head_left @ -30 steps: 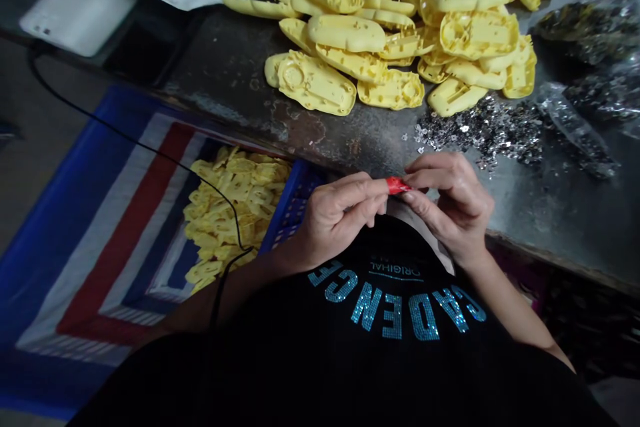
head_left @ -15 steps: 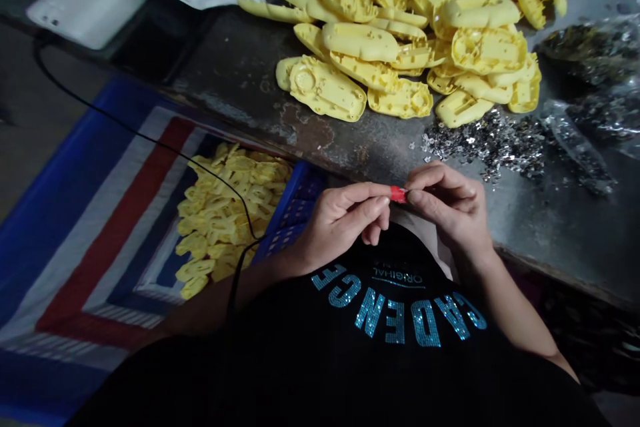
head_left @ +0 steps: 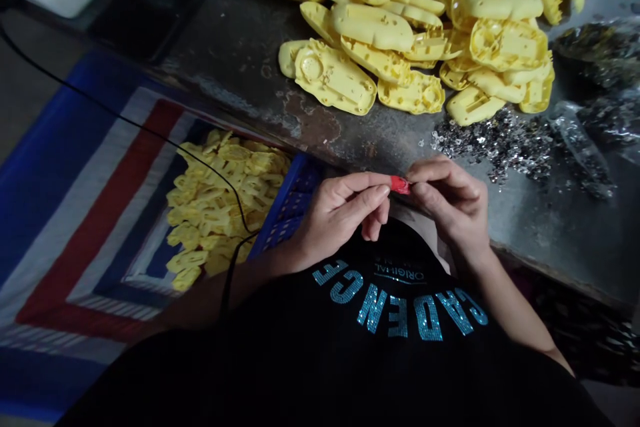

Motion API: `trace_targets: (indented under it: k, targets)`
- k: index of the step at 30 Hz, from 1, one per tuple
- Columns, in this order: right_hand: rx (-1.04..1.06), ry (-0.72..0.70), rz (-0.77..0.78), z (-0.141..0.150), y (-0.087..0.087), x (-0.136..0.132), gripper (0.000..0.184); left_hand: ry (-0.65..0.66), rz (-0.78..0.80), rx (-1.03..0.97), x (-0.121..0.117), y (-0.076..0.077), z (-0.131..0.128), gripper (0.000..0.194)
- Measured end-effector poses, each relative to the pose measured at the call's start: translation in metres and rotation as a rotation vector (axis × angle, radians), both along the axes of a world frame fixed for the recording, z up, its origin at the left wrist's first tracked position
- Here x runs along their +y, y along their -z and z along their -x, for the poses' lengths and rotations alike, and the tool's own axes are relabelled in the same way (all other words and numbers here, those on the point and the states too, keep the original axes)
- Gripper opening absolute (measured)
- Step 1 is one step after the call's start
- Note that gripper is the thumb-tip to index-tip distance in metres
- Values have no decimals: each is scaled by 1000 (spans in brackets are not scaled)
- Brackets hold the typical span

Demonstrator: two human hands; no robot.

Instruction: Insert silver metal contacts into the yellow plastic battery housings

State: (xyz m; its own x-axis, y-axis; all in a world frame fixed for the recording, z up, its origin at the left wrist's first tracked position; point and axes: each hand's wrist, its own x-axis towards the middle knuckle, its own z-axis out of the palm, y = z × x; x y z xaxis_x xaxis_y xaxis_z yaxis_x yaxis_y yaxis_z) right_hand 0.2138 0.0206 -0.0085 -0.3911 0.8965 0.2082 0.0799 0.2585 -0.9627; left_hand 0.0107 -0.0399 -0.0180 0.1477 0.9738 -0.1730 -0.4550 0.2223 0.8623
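Observation:
My left hand is in front of my chest, its index finger stretched towards the right and its thumb pressed close below. A small red piece, like a wrap of tape, sits at the tip of that index finger. My right hand meets it from the other side, thumb and forefinger pinched at the red end. Anything tiny between the fingertips is too small to make out. Just beyond my right hand, a heap of small shiny metal pieces lies on the dark worktable.
Yellow plastic shells are piled across the back of the table. Clear plastic bags of metal bits lie at the right. Below left, a blue crate and striped cloth adjoin yellow plastic parts. A black cable crosses above them.
The view has shifted slightly, so the table and crate sit a little differently. Both hands stay together at the red piece, and more of it shows beside my right fingertips.

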Motion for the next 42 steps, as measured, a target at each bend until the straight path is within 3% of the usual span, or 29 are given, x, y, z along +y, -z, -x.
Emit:
trace_targets:
  k: [3,6,8,11,13,15,19,24,28,30,32,36,38,40,42]
  targets:
    - [-300,6,-538,-9,8,-7,44,-37,86,-76,1,-6,-2,28]
    - [-443,-39,-802,-14,17,-3,68,-79,143,-121,4,-6,-2,27]
    - [-463,-110,-780,-16,17,13,61,-116,142,-125,8,-1,1,27]
    - [-498,-102,-656,-19,10,62,44,-198,97,-81,16,12,9,33]
    - [-688,71,-711,-21,8,103,29,-254,53,23,18,20,16,45]
    - [-937,69,-735,-19,11,137,23,-289,24,143,17,26,22,40]
    - [-1081,-21,-747,-12,13,159,16,-335,7,267,11,33,32,26]
    - [-781,-10,-638,-29,-20,136,26,-348,-86,378,25,27,35,33]
    - [-361,-142,-132,-51,-43,110,36,-276,-192,396,51,16,29,61]
    - [-164,-168,136,-57,-39,91,39,-192,-204,315,59,11,22,69]
    - [27,-95,323,-56,-24,64,40,-73,-184,204,58,10,14,72]
    - [368,96,524,-44,14,2,40,122,-85,142,37,16,-6,56]
    - [420,68,523,-43,24,-20,35,74,-54,187,27,19,-14,37]
    - [328,-7,435,-50,24,-31,27,-27,-47,209,21,18,-17,27]
    - [208,30,311,-63,20,-32,39,-37,-40,236,20,14,-17,22]
